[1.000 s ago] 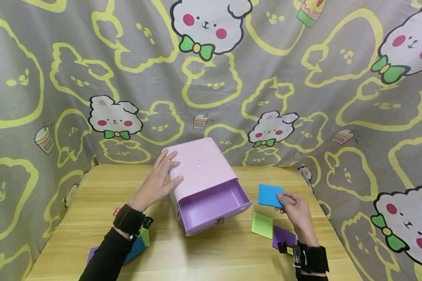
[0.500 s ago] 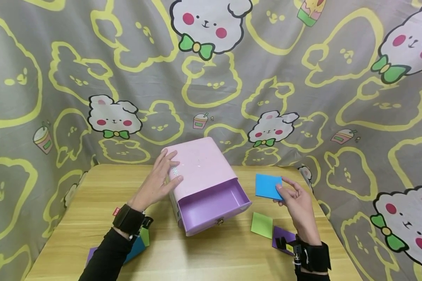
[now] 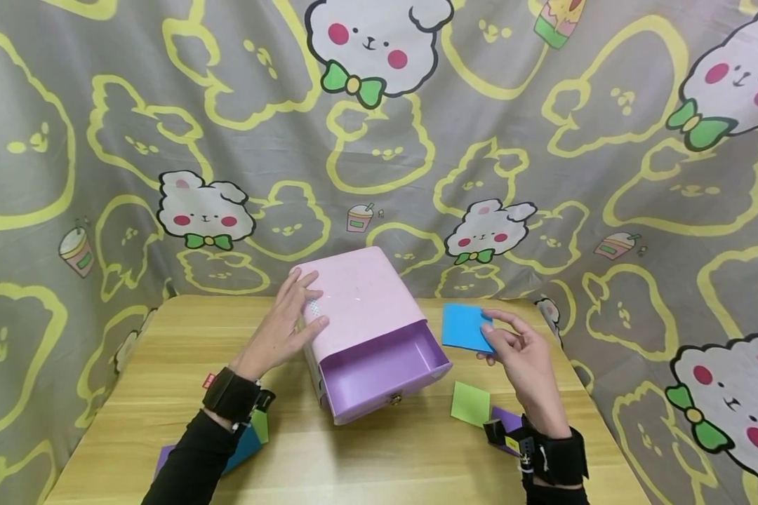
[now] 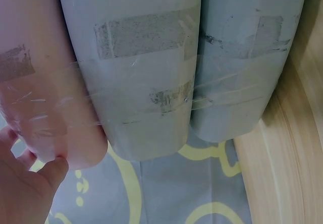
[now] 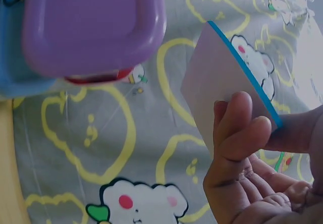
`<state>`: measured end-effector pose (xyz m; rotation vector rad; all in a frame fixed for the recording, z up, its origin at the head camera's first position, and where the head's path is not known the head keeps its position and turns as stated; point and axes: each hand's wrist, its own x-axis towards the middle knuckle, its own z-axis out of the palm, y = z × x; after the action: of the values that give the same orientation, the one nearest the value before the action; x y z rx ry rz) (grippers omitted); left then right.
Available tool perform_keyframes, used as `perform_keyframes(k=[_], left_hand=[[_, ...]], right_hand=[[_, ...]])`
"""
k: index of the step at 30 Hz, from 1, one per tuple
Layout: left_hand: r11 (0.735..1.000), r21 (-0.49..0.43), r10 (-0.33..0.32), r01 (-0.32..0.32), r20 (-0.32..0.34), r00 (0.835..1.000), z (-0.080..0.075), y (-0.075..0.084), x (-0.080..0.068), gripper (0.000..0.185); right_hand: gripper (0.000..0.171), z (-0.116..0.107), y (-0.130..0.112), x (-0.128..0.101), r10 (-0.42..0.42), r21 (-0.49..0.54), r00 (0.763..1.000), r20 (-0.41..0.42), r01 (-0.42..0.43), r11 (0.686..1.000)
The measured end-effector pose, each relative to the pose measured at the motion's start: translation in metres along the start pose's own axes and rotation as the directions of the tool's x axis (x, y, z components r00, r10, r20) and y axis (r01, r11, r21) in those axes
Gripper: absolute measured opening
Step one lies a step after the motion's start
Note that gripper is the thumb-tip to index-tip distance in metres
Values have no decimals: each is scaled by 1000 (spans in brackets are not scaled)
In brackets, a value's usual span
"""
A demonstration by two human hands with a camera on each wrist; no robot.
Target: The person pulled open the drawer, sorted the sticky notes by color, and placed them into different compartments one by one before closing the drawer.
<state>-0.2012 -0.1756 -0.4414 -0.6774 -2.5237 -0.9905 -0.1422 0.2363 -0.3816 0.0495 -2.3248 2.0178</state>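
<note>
My right hand [image 3: 527,361] pinches a blue sticky-note pad [image 3: 460,327] between thumb and fingers, just right of the box and held above the table. In the right wrist view the pad's pale underside [image 5: 207,77] faces the camera, with a blue edge. Across the upper left edge of a pink drawer box [image 3: 360,298] rests my left hand [image 3: 278,330], fingers spread. The box's top purple drawer [image 3: 366,407] is pulled out, and nothing shows inside it. In the left wrist view, clear tape spans the stacked pink, whitish and blue-grey tiers [image 4: 146,82].
A green pad [image 3: 470,404] and a partly hidden purple pad [image 3: 505,419] lie on the wooden table [image 3: 404,463] at right. Blue [image 3: 245,449], green [image 3: 261,425] and purple [image 3: 164,456] pieces show around my left forearm. A patterned curtain [image 3: 303,154] hangs behind.
My right hand has lifted the blue sticky-note pad and carried it left, closer to the open drawer. The left hand and the box have stayed in place.
</note>
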Motion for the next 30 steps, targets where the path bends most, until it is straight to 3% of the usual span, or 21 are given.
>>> perform_keyframes(k=[21,30], left_hand=[[1000,14,5,-5,-3,1000,-1,-2,0,46],[1000,8,-1,1,2,1000,0,-3,-1,46]], right_hand=[[34,36,-17,3,40,-256,986,161,3,967],[30,50,-15,9,-9,-242,958,287,81,967]])
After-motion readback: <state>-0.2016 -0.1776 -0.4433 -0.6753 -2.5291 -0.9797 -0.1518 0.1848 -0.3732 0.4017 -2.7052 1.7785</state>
